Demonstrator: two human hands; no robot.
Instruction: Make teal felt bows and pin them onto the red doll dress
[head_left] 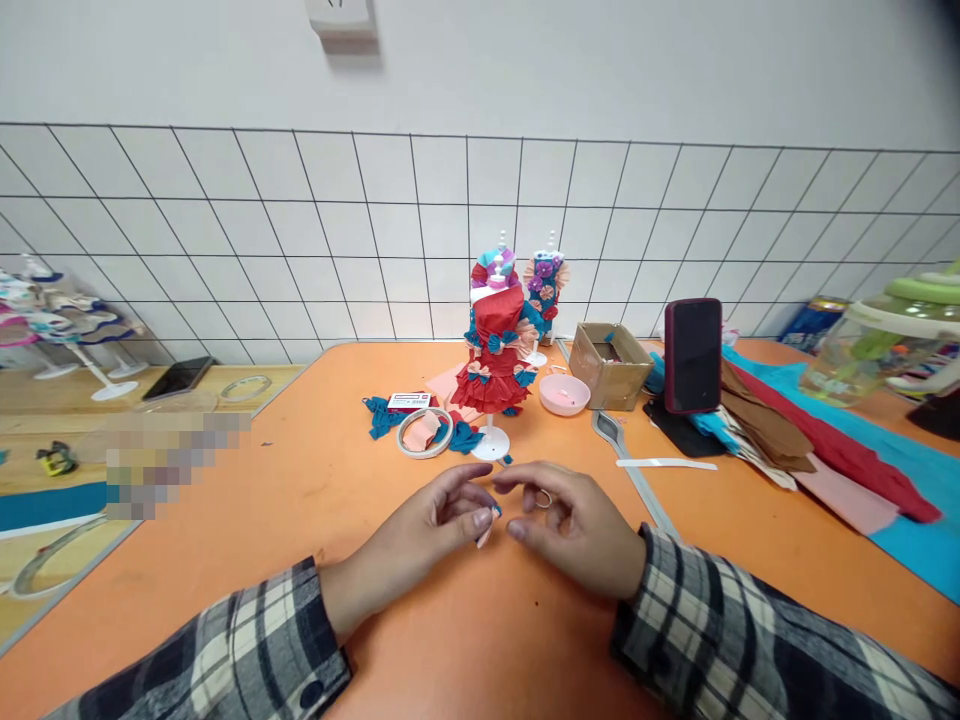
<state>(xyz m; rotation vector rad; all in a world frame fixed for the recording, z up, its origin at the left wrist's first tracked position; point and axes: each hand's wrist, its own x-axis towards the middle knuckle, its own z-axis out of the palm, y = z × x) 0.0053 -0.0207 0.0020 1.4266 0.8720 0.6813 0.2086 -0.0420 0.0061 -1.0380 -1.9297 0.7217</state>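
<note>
Low over the orange table [442, 640], my left hand [442, 520] pinches a small pink and blue scrap of paper or cloth [487, 530] between thumb and fingers. My right hand [577, 525] faces it from the right, with its thumb and curved fingers apart and nothing visible between them. Its index fingertip comes close to my left fingertips. Just beyond both hands stands a miniature dress form [495, 370] on a white round base, dressed in ruffled red with blue and pink bows. Left of the base, a roll of tape [424, 433] rests by crumpled blue pieces [382, 416].
Behind stands another decorated dress form [545, 285]. A pink bowl [565, 395], a cardboard box [611, 365], scissors [609, 428] and an upright phone [692, 355] are to the right. Coloured sheets [847, 430] spread further right. At left, a wooden table holds a dark phone [178, 378].
</note>
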